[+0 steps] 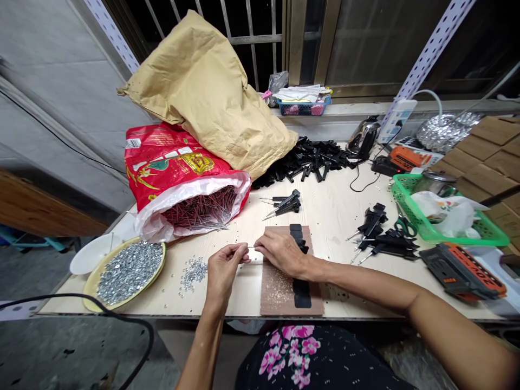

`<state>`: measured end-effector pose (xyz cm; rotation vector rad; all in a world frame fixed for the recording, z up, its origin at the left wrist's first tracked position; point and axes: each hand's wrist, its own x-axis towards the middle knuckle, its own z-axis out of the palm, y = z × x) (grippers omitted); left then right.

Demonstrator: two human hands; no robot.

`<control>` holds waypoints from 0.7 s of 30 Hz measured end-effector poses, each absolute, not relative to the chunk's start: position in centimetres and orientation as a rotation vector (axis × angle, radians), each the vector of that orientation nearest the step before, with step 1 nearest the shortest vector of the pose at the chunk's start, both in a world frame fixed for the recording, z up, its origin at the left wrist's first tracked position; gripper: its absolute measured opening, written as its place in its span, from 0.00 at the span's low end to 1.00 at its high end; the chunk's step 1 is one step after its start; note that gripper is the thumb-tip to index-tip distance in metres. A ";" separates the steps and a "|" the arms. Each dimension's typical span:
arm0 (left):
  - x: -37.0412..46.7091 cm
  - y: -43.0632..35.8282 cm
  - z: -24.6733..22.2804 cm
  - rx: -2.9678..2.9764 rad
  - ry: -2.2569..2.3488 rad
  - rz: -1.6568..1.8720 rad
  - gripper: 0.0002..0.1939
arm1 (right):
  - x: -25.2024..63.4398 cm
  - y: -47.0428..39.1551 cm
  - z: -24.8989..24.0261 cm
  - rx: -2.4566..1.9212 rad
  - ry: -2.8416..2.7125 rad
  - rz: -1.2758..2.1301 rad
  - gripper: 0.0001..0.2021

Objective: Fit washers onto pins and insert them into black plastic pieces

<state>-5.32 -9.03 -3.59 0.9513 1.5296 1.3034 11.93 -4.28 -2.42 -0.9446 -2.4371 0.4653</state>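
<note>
Just left of a brown board (273,295), my left hand (227,265) is closed, with thumb and fingertips pinching one end of a thin metal rod (251,247). My right hand (284,253) pinches the other end, its wrist lying across the board. Black pads (301,300) and pale crumbs lie on the board, and a black part (301,245) shows partly behind my right hand. Loose metal washers (193,272) are scattered left of my left hand. Beyond the board lie several black plastic pieces with pointed metal rods (287,203).
A red bag (170,157) holds long reddish rods (203,207); a yellow bowl (161,265) holds washers. Behind stand a paper sack (211,92) and a heap of black pieces (312,157). To the right are rod-fitted pieces (374,230), scissors (406,226), a green basket (447,239) and a battery pack (463,273).
</note>
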 end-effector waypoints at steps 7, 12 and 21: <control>-5.1 -8.7 -3.3 0.746 1.412 1.324 0.17 | 12.1 -4.0 -2.3 -0.933 -2.382 0.388 0.09; -5.1 -8.5 -3.6 0.669 1.360 1.314 0.19 | 11.7 -3.8 -3.2 -0.855 -2.401 -0.092 0.09; -5.4 -8.7 -3.7 0.691 1.382 1.303 0.20 | 11.8 -4.2 -2.6 -0.842 -2.503 -0.143 0.10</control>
